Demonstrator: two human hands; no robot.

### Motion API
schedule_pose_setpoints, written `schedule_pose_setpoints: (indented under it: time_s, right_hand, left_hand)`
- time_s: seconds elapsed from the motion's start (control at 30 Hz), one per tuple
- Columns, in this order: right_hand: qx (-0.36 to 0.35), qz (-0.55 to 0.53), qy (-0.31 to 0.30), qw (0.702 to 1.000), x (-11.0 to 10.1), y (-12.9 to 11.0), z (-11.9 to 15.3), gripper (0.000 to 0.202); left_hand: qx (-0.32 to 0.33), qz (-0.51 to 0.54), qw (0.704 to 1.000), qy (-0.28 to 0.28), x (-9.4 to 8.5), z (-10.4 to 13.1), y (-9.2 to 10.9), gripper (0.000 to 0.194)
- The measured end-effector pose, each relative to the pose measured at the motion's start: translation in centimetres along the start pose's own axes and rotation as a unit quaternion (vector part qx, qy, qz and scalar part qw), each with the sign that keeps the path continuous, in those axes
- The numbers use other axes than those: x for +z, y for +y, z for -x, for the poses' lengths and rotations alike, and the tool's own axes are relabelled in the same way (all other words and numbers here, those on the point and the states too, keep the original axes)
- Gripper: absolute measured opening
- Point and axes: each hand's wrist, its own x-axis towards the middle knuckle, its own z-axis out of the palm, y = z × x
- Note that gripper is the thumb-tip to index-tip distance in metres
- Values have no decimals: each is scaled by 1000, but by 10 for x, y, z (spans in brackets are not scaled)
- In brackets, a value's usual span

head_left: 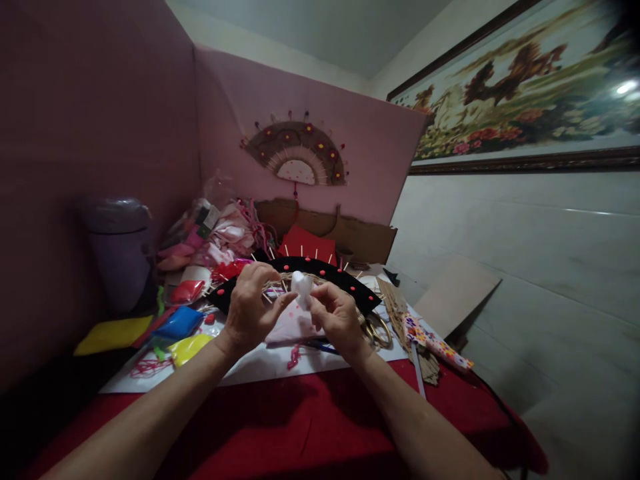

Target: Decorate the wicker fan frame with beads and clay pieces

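Observation:
A small, glossy white lump (301, 285), perhaps in clear plastic, is pinched between thumb and fingers of my right hand (339, 319). My left hand (247, 307) is open beside it, fingers curved and apart from the thumb. Its thumb tip reaches close to the lump; whether they touch I cannot tell. Behind both hands lies a black fan-shaped piece (333, 271) with red dots and pale sticks along its top edge, partly hidden by my hands. Below the lump is a pale pink dotted piece (287, 327), the fan's lower part.
Blue (180, 323) and yellow (190, 348) packets lie at left, near a purple container (120, 257). Gold-handled scissors (379, 331) and a floral roll (435, 341) are at right. A brown fan (300, 150) hangs on the pink panel. Red cloth (305, 413) covers the front.

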Motion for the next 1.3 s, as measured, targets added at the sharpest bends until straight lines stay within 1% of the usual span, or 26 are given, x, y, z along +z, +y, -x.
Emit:
schedule_pose_setpoints:
  time_s: [0.03,0.1,0.17,0.2,0.3,0.4,0.5,0.63,0.73,0.87,1.03,1.13,1.3]
  right_hand:
    - [-43,64,5,997,1,-1,2,11]
    - [-124,173,-1,977,1,-1,5,7]
    - [-174,230,-11,957,2,0,7,10]
    - [-184,244,-12,952,2,0,7,11]
    - [-200,287,-14,937,1,2,7,11]
    - [-227,336,-20,914,0,3,6,11]
    - [-242,363,-33,899,1,3,6,11]
    - [-250,382,-50,888,3,4,8,12]
    - [-239,404,-32,882,8,4,10,14]
    - [-216,414,0,884,13,6,12,15]
    - [-240,392,-18,888,12,7,11,14]
    - [-250,379,-20,891,11,8,11,12]
    - [-235,339,-8,911,12,4,11,11]
  left_hand:
    - [3,-21,1000,-15,1,2,2,23]
    - [-20,-30,996,-87,5,7,5,29]
    - [-47,-27,987,-150,9,11,6,33]
    - [-54,-29,984,-166,11,12,6,33]
    - [-60,-45,979,-190,13,11,3,27]
    - [-42,-71,976,-204,12,12,0,26]
    - [-21,-80,976,-201,12,15,-1,25]
    - [-47,-62,981,-178,15,18,-2,26]
    - [-54,-47,985,-159,17,18,-1,25]
    - [-58,-42,987,-145,19,20,0,27]
    - [-49,-68,986,-142,17,19,2,35]
    - [-37,-77,985,-149,16,18,2,34]
    - [-22,-65,988,-135,15,17,-4,32]
